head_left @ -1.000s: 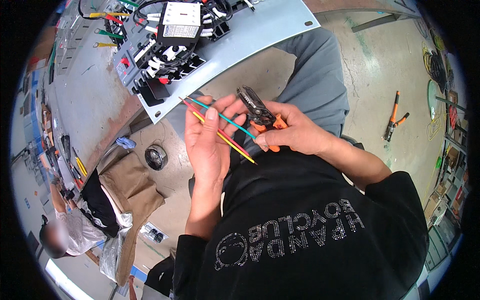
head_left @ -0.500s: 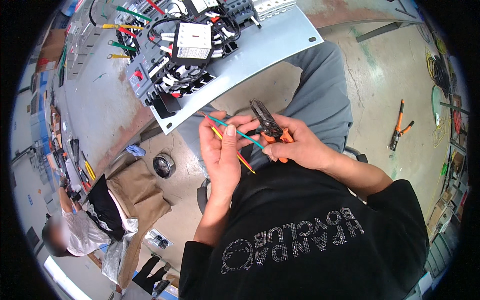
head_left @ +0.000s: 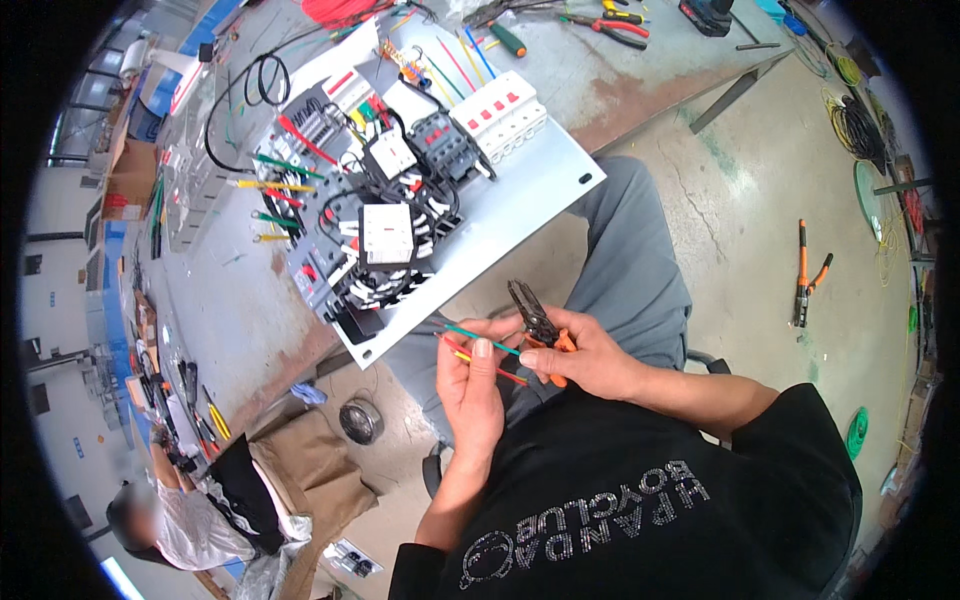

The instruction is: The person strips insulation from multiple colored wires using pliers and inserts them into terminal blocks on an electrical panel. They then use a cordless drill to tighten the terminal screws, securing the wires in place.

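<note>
Three thin insulated wires, green, red and yellow (head_left: 480, 350), lie pinched in the left hand (head_left: 470, 395) above the lap. The right hand (head_left: 585, 360) grips orange-handled wire strippers (head_left: 540, 330) beside them. Stripping seems underway; next, the jaws need seating on one wire end.

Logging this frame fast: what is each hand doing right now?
Left hand: closed on a bundle of coloured wires.
Right hand: closed on orange-handled wire strippers.
</note>
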